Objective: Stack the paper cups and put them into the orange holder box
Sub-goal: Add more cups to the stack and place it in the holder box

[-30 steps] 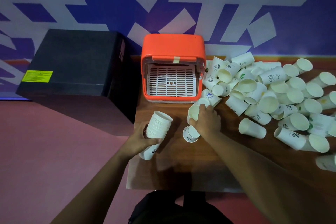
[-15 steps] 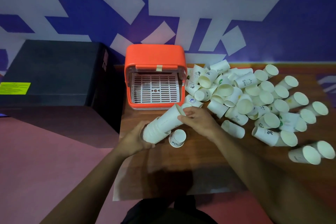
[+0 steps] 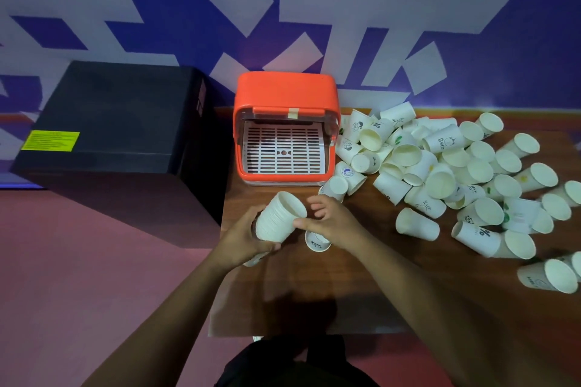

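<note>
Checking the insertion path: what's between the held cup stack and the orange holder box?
Head view: only bare wooden table between the cup stack, gripped by the left hand, and the orange holder box. Nearest loose cups lie off to the right.

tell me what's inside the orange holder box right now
Inside the orange holder box only a white slatted tray shows, with nothing resting on it. Whatever lies beneath the slats is covered and cannot be seen.
</note>
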Motion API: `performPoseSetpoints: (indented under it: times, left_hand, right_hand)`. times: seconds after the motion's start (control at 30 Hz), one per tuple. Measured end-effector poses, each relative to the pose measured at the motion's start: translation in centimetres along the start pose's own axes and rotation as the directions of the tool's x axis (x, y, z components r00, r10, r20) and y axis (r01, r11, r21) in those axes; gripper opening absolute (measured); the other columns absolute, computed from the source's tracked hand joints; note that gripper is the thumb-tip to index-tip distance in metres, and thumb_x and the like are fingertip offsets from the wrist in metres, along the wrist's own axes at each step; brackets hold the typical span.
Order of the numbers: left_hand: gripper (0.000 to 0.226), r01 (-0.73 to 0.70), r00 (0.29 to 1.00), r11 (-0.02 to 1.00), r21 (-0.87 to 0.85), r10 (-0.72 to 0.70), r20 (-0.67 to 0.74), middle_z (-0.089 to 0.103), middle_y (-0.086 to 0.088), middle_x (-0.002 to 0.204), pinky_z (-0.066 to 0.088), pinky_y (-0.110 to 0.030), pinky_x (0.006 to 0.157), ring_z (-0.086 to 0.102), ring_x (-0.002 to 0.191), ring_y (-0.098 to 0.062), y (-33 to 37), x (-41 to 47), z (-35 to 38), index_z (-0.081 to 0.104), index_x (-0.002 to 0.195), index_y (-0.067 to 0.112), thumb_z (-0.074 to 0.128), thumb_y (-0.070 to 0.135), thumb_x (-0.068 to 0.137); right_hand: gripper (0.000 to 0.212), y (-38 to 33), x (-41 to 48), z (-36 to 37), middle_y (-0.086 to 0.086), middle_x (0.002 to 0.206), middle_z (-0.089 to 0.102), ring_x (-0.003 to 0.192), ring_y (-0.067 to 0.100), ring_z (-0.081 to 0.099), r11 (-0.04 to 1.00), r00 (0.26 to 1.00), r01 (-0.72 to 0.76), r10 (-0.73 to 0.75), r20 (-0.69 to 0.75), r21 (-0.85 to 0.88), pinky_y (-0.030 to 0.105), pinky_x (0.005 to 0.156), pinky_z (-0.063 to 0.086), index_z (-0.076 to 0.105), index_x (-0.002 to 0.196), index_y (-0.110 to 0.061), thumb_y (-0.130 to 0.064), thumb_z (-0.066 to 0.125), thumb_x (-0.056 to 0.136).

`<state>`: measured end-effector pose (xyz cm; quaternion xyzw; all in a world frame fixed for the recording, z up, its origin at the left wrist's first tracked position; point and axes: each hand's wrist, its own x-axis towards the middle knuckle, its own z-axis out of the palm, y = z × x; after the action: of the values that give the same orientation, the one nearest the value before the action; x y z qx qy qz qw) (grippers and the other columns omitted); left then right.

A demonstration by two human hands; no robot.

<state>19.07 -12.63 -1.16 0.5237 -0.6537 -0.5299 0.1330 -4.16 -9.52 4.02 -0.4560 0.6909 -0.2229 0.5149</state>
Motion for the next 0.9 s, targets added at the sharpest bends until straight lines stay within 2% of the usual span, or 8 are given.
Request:
performPoseSetpoints:
  times: [0.1,0.2,0.37,0.43,0.6,0.67,0.77,0.9]
  left_hand:
    - [0.084,0.042,0.997,0.999,-0.010,-0.043,-0.067,0.058,0.012,0.127,0.050,-0.030,0.094,0.056,0.118,-0.010,-1.1,-0.2,-0.5,0.048,0.136,0.028,0.092,0.034,0.065]
    - [0.085,0.080,0.994,0.997,-0.021,-0.082,-0.070,0.058,0.007,0.128,0.050,-0.032,0.095,0.055,0.118,-0.014,-1.9,-0.4,-0.7,0.047,0.137,0.025,0.092,0.034,0.066]
    - [0.091,0.134,0.990,0.989,-0.057,-0.137,-0.034,0.059,0.008,0.127,0.054,-0.041,0.097,0.057,0.117,-0.013,-2.4,-0.8,-0.8,0.048,0.136,0.028,0.089,0.050,0.058]
    - [0.092,0.140,0.990,0.988,-0.065,-0.140,-0.008,0.061,0.009,0.127,0.055,-0.044,0.098,0.059,0.117,-0.013,-2.6,-0.8,-0.8,0.049,0.136,0.030,0.089,0.054,0.056]
    - [0.089,0.139,0.989,0.989,-0.053,-0.137,0.055,0.062,0.012,0.124,0.055,-0.041,0.098,0.060,0.115,-0.010,-2.4,-0.6,-0.5,0.050,0.134,0.032,0.090,0.052,0.057]
    - [0.087,0.128,0.989,0.991,-0.047,-0.124,0.082,0.062,0.012,0.123,0.054,-0.038,0.098,0.060,0.114,-0.009,-1.6,-0.4,-0.1,0.050,0.134,0.030,0.090,0.047,0.059]
    - [0.082,0.085,0.990,0.995,-0.056,-0.078,0.119,0.064,0.013,0.122,0.053,-0.033,0.096,0.062,0.112,-0.009,0.1,0.3,0.6,0.052,0.133,0.031,0.090,0.040,0.062]
    - [0.074,0.026,0.989,0.999,-0.038,-0.020,0.149,0.064,0.016,0.119,0.050,-0.023,0.089,0.061,0.109,-0.004,1.9,1.3,1.0,0.053,0.129,0.035,0.092,0.025,0.067]
  right_hand:
    - [0.081,2.4,0.8,-0.1,0.001,0.142,0.045,0.128,0.019,0.048,0.937,0.991,-0.059,0.014,-0.131,-0.345,0.036,0.103,0.046,0.043,0.143,-0.021,-0.052,0.076,0.076]
    - [0.084,4.6,0.8,0.7,0.002,0.155,0.033,0.139,0.025,0.038,0.741,0.998,0.011,-0.054,-0.043,-0.671,0.040,0.110,0.040,0.029,0.151,-0.022,-0.047,0.070,0.082]
    - [0.054,6.1,1.0,2.2,0.004,0.142,0.047,0.126,0.027,0.047,0.502,0.997,0.077,-0.063,0.052,-0.861,0.038,0.102,0.045,0.046,0.141,-0.020,-0.037,0.061,0.092]
    - [0.047,6.5,0.9,2.4,0.005,0.136,0.053,0.122,0.025,0.052,0.512,1.000,0.024,-0.018,0.017,-0.859,0.036,0.098,0.049,0.052,0.135,-0.018,-0.035,0.062,0.092]
    - [0.033,4.1,0.4,-0.1,0.005,0.109,0.069,0.094,0.017,0.065,0.957,0.928,-0.230,0.162,-0.335,-0.174,0.028,0.071,0.053,0.066,0.111,-0.014,-0.039,0.064,0.089]
    - [0.034,2.9,0.1,-1.5,0.004,0.107,0.068,0.094,0.016,0.064,0.976,0.894,-0.189,0.216,-0.393,0.107,0.028,0.068,0.051,0.064,0.111,-0.013,-0.040,0.064,0.090]
    - [0.042,2.1,-0.3,-2.2,0.008,0.119,0.065,0.103,0.022,0.068,0.881,0.928,-0.096,0.247,-0.278,0.464,0.045,0.086,0.059,0.062,0.113,-0.013,-0.036,0.076,0.081]
    - [0.067,1.6,-1.2,-3.3,0.006,0.127,0.060,0.102,0.022,0.071,0.856,0.987,-0.097,0.149,-0.063,0.508,0.041,0.089,0.058,0.045,0.135,-0.029,-0.019,0.080,0.079]
